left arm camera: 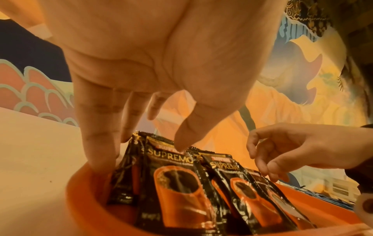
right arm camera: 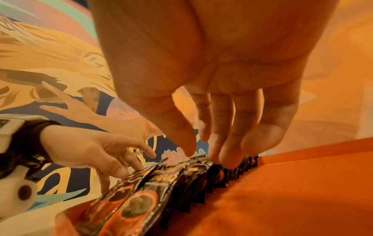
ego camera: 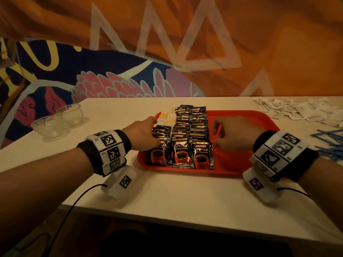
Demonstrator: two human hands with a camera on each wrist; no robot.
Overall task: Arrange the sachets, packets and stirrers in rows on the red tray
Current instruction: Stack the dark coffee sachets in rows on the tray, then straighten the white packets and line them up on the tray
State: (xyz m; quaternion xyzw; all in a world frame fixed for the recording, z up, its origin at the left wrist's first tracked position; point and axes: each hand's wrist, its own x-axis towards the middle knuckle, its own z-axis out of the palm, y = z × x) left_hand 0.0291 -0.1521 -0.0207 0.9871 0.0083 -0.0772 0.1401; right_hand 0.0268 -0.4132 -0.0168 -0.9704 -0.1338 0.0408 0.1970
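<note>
Head view showed both hands, left (ego camera: 146, 133) and right (ego camera: 234, 133), loosely spread, nudging light, slippery foil coffee packets (ego camera: 182, 143); best pinched at crimped edges.

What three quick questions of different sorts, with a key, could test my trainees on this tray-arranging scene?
1. True or false: the blue stirrers already lie on the red tray.
2. Multiple choice: the black coffee packets form A) overlapping rows, B) one loose heap, C) a single upright stack.
3. Which side of the rows does the left hand touch, and which the right hand?

Key: 1 false, they lie on the table; 2 A; 3 left hand the left side, right hand the right side.
</note>
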